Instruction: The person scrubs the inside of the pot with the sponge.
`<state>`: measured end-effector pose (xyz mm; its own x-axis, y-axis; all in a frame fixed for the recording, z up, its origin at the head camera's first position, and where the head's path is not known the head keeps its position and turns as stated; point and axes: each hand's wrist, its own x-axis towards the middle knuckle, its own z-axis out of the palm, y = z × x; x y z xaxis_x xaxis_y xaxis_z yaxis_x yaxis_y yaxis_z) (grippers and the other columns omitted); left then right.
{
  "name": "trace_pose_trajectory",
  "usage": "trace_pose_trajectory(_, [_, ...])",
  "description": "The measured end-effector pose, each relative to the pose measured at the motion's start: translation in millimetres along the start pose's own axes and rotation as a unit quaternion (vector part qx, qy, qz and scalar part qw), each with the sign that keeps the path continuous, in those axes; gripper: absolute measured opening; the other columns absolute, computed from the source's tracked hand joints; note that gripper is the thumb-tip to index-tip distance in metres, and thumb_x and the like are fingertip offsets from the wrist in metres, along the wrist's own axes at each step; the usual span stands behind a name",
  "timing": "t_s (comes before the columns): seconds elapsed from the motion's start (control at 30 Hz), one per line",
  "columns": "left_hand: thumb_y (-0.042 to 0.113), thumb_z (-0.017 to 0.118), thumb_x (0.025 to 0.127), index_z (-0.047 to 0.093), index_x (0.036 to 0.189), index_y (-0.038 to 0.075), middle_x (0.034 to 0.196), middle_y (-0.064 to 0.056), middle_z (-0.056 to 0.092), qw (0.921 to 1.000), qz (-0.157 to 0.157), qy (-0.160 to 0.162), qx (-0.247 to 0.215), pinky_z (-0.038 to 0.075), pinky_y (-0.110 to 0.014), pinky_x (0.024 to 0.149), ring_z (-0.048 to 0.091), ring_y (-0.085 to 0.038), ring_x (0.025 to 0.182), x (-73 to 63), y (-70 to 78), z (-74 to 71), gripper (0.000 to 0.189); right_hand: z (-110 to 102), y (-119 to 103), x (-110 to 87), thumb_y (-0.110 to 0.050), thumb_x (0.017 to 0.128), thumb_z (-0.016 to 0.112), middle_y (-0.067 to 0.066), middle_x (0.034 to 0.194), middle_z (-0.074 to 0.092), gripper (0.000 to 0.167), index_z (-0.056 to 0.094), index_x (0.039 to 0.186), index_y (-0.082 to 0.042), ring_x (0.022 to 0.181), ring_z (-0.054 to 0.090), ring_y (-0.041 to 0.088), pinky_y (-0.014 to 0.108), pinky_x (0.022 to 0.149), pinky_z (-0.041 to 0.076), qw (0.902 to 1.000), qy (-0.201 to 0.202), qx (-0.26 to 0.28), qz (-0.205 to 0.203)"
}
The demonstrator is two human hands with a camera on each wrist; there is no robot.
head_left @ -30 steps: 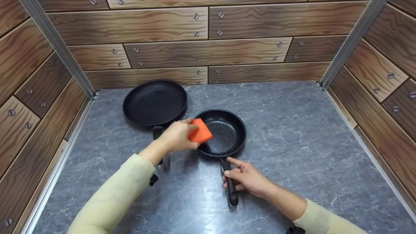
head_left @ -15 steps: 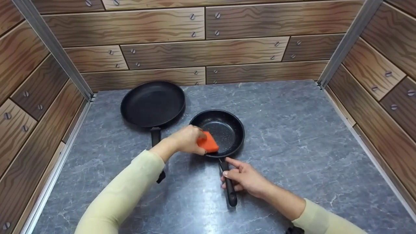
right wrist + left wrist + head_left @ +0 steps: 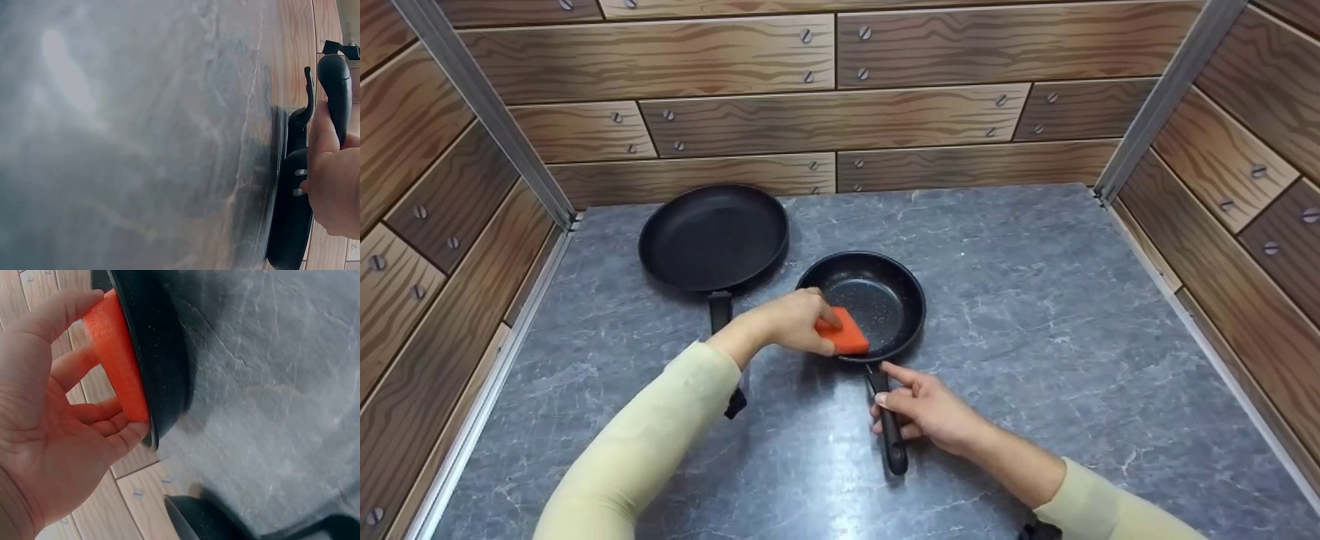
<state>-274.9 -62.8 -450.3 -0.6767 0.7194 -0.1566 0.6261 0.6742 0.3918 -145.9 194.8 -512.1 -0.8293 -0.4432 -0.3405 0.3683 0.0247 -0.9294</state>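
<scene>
So the grey marbled tabletop (image 3: 1020,300) had a big black pan (image 3: 716,236) sitting at the far left, handle toward the near side and partly hidden by the left forearm (image 3: 630,442). No hand was on that one, so I'd call it not part of the action at this point. The small pan (image 3: 889,300) sat nearer and to the right, rims apart, and that's where the work was. The right hand (image 3: 934,412) had thumb and fingers wrapped on its black handle (image 3: 894,446), at the near side, basically steadying it, I reckon. The left hand (image 3: 795,322) was well apart from the right, over the near-left rim, pinching the orange sponge (image 3: 850,335) between thumb and fingers. The sponge was inside the small pan, along the near-left part. My read: underway, not finished, sponge not yet lifted out. Can't tell how much of the surface it had covered.
</scene>
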Motion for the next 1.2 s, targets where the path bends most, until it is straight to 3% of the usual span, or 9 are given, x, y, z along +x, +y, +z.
trace_pose_trajectory(0.17, [0.032, 0.08, 0.089, 0.08, 0.127, 0.011, 0.12, -0.009, 0.074, 0.9996, 0.01, -0.007, -0.024, 0.048, -0.039, 0.097, 0.058, -0.024, 0.11, 5.3, -0.8, 4.6, 0.044, -0.2, -0.5, -0.7, -0.014, 0.104, 0.065, 0.018, 0.104, 0.074, 0.087, 0.008, 0.167, 0.004, 0.085, 0.077, 0.022, 0.037, 0.075, 0.064, 0.9999, -0.009, 0.004, -0.004])
trace_pose_trajectory(0.47, [0.031, 0.081, 0.088, 0.08, 0.125, 0.009, 0.121, -0.007, 0.076, 0.9965, 0.026, 0.016, -0.078, 0.05, -0.038, 0.098, 0.063, -0.024, 0.113, 10.1, 4.3, 12.8, 0.043, -0.4, -2.0, -0.3, -0.013, 0.105, 0.065, 0.018, 0.103, 0.073, 0.086, 0.008, 0.168, 0.003, 0.084, 0.076, 0.022, 0.038, 0.075, 0.064, 0.9999, -0.012, 0.006, -0.003])
trace_pose_trajectory(0.73, [0.027, 0.08, 0.088, 0.08, 0.125, 0.011, 0.121, -0.006, 0.077, 0.9951, 0.04, 0.019, -0.088, 0.05, -0.036, 0.098, 0.064, -0.022, 0.112, 14.4, 7.5, 17.2, 0.04, -1.9, -0.8, -0.6, -0.014, 0.105, 0.064, 0.016, 0.101, 0.073, 0.085, 0.009, 0.168, 0.002, 0.083, 0.076, 0.021, 0.037, 0.073, 0.064, 0.9999, -0.014, 0.0, -0.001])
trace_pose_trajectory(1.2, [0.029, 0.082, 0.088, 0.08, 0.127, 0.015, 0.122, -0.006, 0.075, 0.9919, 0.027, 0.042, -0.117, 0.05, -0.034, 0.097, 0.064, -0.021, 0.113, 19.6, 5.2, 28.5, 0.042, -1.6, -0.6, 0.6, -0.014, 0.106, 0.064, 0.014, 0.098, 0.071, 0.084, 0.009, 0.168, 0.002, 0.081, 0.075, 0.02, 0.036, 0.072, 0.064, 0.9997, -0.022, -0.004, -0.002])
